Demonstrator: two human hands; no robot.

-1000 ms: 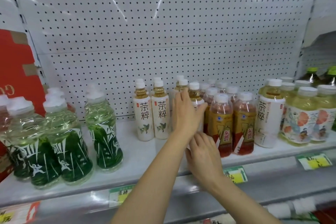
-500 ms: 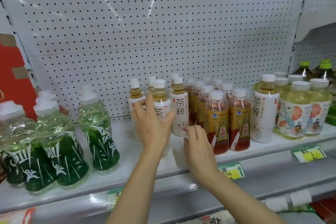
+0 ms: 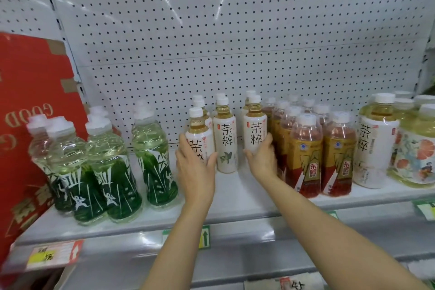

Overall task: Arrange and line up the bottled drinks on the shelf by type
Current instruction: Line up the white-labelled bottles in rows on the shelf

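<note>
Several white-labelled tea bottles stand mid-shelf in three short rows. My left hand (image 3: 196, 168) wraps the front bottle of the left row (image 3: 199, 133). My right hand (image 3: 262, 159) grips the base of the front bottle of the right row (image 3: 254, 129). Between them a third white tea bottle (image 3: 225, 141) stands free. Left of these are green bamboo-print bottles (image 3: 153, 160). Right of them stand amber bottles with gold and red labels (image 3: 306, 155), then a larger white-labelled tea bottle (image 3: 374, 139) and flower-print bottles (image 3: 416, 148).
The white shelf (image 3: 235, 198) has a pegboard back wall (image 3: 211, 42). A red cardboard box (image 3: 26, 106) stands at the far left beside the green bottles. Price tags (image 3: 54, 254) hang along the shelf's front rail.
My left hand slid left onto the leftmost white tea bottle and pulled it forward. My right hand rose from the shelf front and closed on the right-row tea bottle.
</note>
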